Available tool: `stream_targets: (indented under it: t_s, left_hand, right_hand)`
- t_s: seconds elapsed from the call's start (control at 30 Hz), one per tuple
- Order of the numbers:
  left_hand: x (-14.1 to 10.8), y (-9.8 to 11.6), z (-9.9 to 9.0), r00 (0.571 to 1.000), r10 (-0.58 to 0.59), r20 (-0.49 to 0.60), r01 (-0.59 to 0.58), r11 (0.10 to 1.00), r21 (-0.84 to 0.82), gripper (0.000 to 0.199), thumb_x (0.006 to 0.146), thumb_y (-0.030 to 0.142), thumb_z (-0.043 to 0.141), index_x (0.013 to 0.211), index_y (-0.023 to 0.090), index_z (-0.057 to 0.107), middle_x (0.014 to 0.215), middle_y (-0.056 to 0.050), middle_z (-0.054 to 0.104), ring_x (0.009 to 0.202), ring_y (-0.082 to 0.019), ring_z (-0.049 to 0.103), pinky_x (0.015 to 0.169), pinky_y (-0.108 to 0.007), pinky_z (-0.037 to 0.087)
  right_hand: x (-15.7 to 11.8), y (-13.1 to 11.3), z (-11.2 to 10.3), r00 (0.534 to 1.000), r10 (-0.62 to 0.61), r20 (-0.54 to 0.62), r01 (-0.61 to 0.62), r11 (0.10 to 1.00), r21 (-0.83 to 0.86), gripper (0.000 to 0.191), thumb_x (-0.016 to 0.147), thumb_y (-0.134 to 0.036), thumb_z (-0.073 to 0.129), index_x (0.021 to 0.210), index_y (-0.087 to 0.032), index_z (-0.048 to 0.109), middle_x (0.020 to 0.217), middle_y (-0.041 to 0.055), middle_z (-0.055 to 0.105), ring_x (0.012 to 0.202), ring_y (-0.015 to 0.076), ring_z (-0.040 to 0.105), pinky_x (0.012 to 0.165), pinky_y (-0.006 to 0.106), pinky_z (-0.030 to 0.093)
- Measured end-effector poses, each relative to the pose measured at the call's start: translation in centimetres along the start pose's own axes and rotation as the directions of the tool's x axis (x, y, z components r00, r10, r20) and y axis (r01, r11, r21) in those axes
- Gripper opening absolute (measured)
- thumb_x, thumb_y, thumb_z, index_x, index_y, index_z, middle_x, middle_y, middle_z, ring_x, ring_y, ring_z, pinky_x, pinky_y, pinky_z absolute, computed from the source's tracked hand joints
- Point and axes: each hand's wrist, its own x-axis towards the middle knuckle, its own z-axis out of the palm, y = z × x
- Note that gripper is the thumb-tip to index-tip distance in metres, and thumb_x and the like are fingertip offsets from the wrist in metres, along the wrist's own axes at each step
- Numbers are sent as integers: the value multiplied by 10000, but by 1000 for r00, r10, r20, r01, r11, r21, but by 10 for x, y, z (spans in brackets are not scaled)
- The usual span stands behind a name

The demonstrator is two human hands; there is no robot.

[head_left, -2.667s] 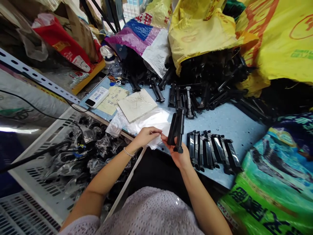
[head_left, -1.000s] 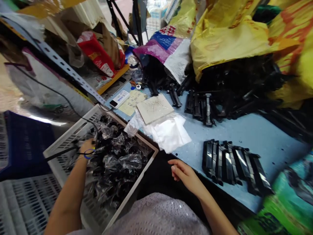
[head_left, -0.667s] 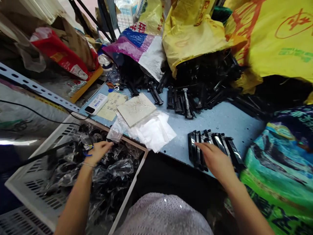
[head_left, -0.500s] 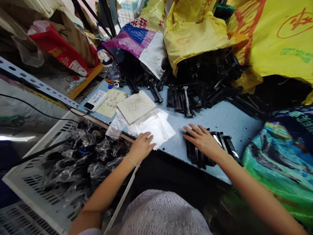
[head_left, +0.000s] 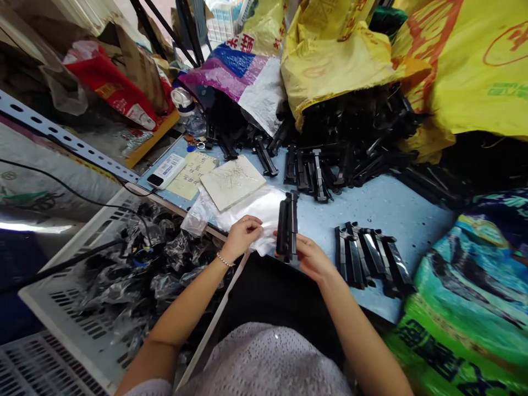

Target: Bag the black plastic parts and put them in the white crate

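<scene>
My right hand holds black plastic parts upright at the table's front edge. My left hand has its fingers pinched at the near edge of the clear plastic bags, just left of those parts. A pale square board with scribbles or debris on it lies partly over the bags. To the right, a row of several black parts rests on the blue table.
Open sacks, one yellow, spill black parts at the back. A white crate of bagged parts stands at lower left. A green sack is at right; a bottle and yellow note are behind.
My right hand has lifted black parts from the row and brought them left, beside the bags. My left hand has shifted slightly, its fingers now pinched at the bags' edge.
</scene>
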Motion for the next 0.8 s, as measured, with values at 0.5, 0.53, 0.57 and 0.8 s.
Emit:
stream_targets:
  t_s: [0.5, 0.53, 0.57, 0.8]
  left_hand:
    - [8, -2, 17, 994, -107, 13, 108, 993, -57, 161, 660, 271, 766, 652, 162, 648, 838, -42, 647, 780, -171, 617, 710, -285, 497]
    - [9, -2, 17, 991, -130, 24, 131, 987, -97, 196, 626, 272, 787, 628, 159, 627, 779, -26, 625, 728, -157, 597, 676, -274, 485]
    - [9, 0, 15, 987, -156, 44, 161, 974, -158, 224, 608, 276, 797, 619, 155, 609, 729, -10, 603, 676, -141, 574, 646, -264, 472]
    - [7, 10, -12, 975, 179, -129, -202, 960, -193, 105, 783, 168, 653, 737, 168, 558, 941, -47, 645, 877, -152, 621, 798, -289, 504]
  right_hand:
    - [-4, 11, -1, 1000, -11, 21, 9, 995, 96, 260, 816, -376, 721, 991, -185, 744, 927, 80, 756, 719, 184, 704, 624, 264, 517]
    - [-4, 10, 1, 999, -29, 14, 28, 997, 75, 267, 807, -373, 732, 999, -189, 745, 902, 72, 758, 730, 187, 707, 647, 272, 524]
    - [-4, 9, 2, 999, -52, 0, 52, 997, 56, 275, 797, -377, 742, 999, -190, 747, 879, 66, 758, 744, 192, 709, 674, 283, 533]
    - [-9, -3, -17, 994, -73, -84, 75, 997, 24, 333, 729, -417, 785, 943, -163, 760, 836, 90, 759, 756, 239, 719, 686, 330, 553]
